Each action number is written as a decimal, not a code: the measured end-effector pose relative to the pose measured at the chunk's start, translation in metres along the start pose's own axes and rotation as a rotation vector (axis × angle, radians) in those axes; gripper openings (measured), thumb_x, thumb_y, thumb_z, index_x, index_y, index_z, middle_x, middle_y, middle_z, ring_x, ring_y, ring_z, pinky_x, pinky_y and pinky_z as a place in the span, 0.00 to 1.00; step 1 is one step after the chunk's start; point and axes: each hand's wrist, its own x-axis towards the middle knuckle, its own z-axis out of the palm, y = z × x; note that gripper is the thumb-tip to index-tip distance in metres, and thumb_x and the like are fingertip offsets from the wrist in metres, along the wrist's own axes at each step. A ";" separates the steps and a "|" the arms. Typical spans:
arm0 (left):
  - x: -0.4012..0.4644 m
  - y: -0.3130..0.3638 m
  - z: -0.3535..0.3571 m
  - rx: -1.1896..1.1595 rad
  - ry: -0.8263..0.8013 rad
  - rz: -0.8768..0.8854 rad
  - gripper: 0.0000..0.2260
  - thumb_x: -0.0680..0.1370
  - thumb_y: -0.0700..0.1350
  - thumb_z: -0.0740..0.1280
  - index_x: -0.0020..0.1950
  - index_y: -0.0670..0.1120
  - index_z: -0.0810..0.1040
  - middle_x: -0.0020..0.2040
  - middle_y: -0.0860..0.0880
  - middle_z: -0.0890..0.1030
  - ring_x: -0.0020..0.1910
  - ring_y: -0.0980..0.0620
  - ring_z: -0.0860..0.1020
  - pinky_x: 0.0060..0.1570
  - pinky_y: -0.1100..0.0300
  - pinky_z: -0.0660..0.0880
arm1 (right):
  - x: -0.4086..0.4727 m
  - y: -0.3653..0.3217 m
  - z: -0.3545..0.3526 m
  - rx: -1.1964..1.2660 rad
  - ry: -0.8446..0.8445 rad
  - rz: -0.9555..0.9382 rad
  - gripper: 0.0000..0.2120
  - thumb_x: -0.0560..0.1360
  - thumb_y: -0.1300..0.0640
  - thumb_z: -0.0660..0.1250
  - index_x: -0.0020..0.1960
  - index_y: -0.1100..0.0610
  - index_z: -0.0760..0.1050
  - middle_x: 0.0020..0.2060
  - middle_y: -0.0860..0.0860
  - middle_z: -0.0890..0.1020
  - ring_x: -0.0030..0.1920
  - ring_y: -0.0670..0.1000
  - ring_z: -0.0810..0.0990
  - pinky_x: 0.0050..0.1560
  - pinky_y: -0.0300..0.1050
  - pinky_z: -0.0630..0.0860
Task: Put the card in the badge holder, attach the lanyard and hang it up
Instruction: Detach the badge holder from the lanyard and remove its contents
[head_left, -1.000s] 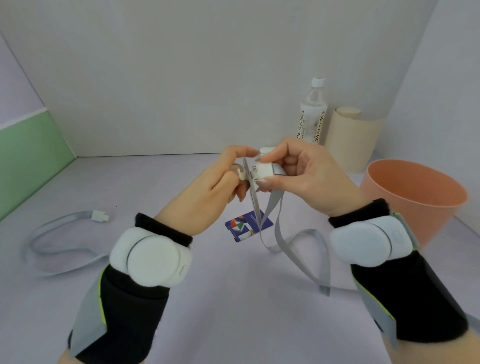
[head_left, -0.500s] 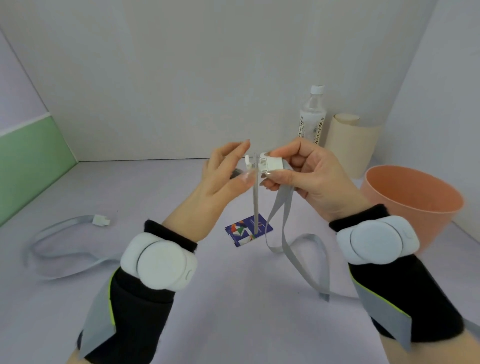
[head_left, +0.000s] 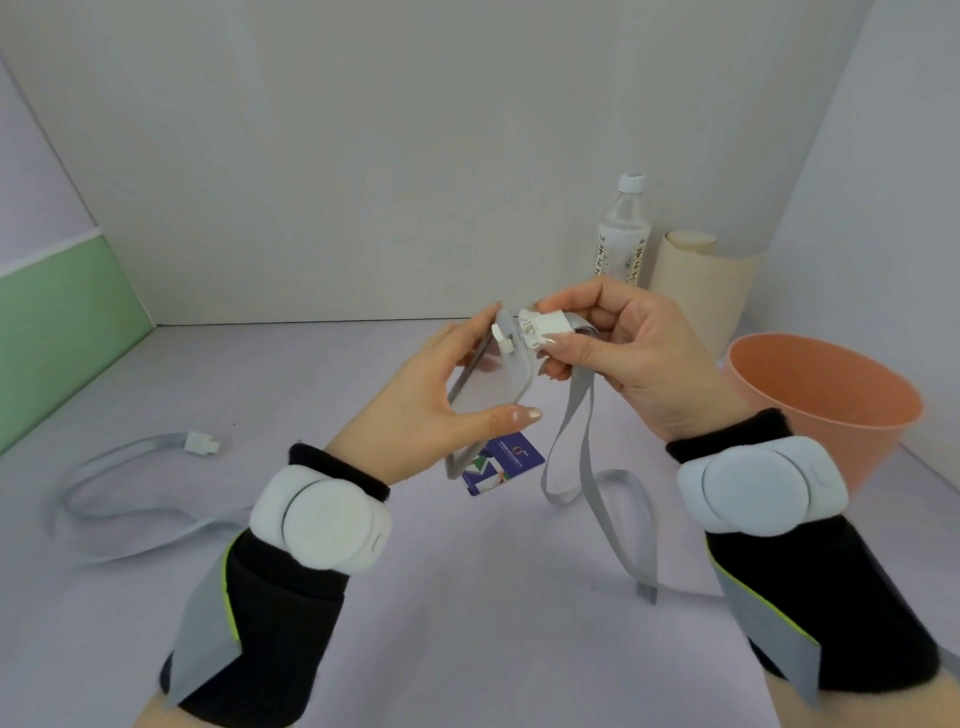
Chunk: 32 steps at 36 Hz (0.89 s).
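Observation:
My left hand (head_left: 431, 395) holds a clear badge holder (head_left: 491, 382) above the table, thumb under its lower edge, fingers behind it. A small white tab (head_left: 503, 336) sticks out at the holder's top. My right hand (head_left: 628, 353) pinches the white lanyard clip (head_left: 545, 327) right beside that tab. The grey lanyard strap (head_left: 587, 467) hangs from the clip and loops down to the table. A blue printed card (head_left: 501, 465) lies flat on the table below the holder.
A second grey lanyard (head_left: 119, 493) with a white clip (head_left: 202, 443) lies at the left. An orange bucket (head_left: 831, 405) stands at the right, with a beige roll (head_left: 701, 291) and a water bottle (head_left: 623, 234) behind it. Walls close in on all sides.
The badge holder was edge-on between my hands; my left hand has turned it so its flat face shows and now holds it by the lower edge. The clip stays at its top.

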 end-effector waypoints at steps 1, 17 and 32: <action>0.000 -0.002 -0.001 0.024 -0.001 -0.001 0.40 0.63 0.58 0.72 0.72 0.55 0.60 0.63 0.56 0.71 0.56 0.72 0.69 0.53 0.83 0.61 | 0.000 0.000 -0.001 -0.051 0.004 -0.006 0.11 0.65 0.69 0.69 0.43 0.57 0.76 0.31 0.47 0.83 0.29 0.44 0.80 0.33 0.34 0.77; 0.000 -0.016 -0.001 0.256 -0.047 -0.051 0.44 0.59 0.64 0.68 0.72 0.53 0.60 0.56 0.57 0.68 0.57 0.58 0.70 0.62 0.65 0.65 | 0.002 0.014 -0.003 -0.540 0.036 0.027 0.12 0.66 0.64 0.72 0.39 0.48 0.75 0.40 0.62 0.82 0.43 0.64 0.80 0.49 0.56 0.78; -0.001 -0.029 0.007 0.265 -0.245 -0.185 0.35 0.67 0.51 0.74 0.71 0.52 0.62 0.59 0.57 0.64 0.57 0.58 0.69 0.55 0.69 0.63 | 0.006 0.033 -0.020 -0.636 0.187 0.070 0.11 0.70 0.63 0.68 0.40 0.47 0.72 0.41 0.61 0.79 0.44 0.61 0.79 0.46 0.53 0.79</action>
